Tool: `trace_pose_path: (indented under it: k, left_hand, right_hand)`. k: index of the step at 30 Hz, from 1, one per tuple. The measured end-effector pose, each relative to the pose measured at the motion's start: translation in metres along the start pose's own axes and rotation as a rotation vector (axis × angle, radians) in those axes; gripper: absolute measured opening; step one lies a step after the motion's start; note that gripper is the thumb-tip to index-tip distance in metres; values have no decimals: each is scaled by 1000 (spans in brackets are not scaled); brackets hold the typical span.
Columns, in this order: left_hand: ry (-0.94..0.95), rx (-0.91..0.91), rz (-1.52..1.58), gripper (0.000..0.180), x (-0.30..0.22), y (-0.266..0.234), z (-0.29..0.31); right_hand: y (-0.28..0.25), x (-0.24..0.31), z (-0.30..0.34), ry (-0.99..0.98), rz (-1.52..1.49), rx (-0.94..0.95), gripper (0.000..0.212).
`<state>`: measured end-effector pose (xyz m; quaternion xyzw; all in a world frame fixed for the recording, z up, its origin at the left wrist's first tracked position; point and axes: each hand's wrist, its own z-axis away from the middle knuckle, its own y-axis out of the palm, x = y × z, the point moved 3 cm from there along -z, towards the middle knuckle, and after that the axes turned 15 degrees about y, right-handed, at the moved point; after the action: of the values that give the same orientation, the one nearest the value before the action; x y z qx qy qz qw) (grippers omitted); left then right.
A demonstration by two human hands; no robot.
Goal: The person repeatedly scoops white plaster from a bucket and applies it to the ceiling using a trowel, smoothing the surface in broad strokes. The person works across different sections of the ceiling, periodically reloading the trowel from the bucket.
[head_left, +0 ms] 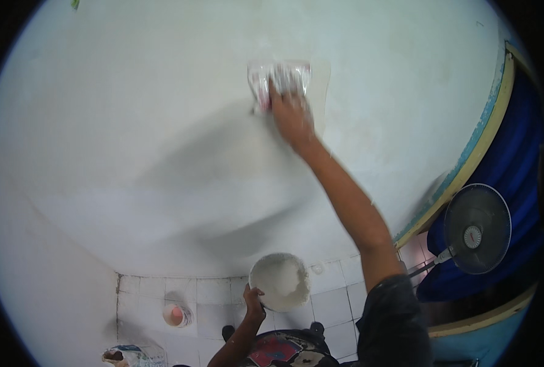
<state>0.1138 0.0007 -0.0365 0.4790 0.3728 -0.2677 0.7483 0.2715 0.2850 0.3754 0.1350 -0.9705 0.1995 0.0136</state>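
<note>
A flat, crinkled plastic sheet [279,81], clear with reddish print, lies pressed against the white wall [131,122], high up in the view. The right hand [290,116] sits just below it, fingers spread flat over its lower edge. The plaster looks smooth and matte, with grey shadow beneath the arm. Lower down, the left hand [253,304] pinches the rim of a round bowl [280,281] caked with white paste, above the tiled floor [211,293]. A fan [477,227] stands to the right.

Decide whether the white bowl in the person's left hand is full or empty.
Partly full: the white bowl shows lumpy white paste coating its inside, below the rim. The left hand grips its edge.
</note>
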Motion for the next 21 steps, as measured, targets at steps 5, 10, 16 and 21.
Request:
trace_pose_path:
  k: [5, 10, 16, 21]
  left_hand:
    - [7, -23, -42, 46, 3, -2, 1]
    - [-8, -35, -38, 44, 9, -18, -8]
    - [-67, 17, 75, 43, 7, -3, -7]
    - [-53, -16, 31, 34, 12, -17, -9]
  right_hand:
    - [16, 2, 157, -2, 6, 317, 51]
    - [-21, 10, 124, 330, -32, 942, 41]
    - [-98, -42, -58, 195, 20, -22, 40]
    - [-57, -50, -26, 194, 129, 46, 48]
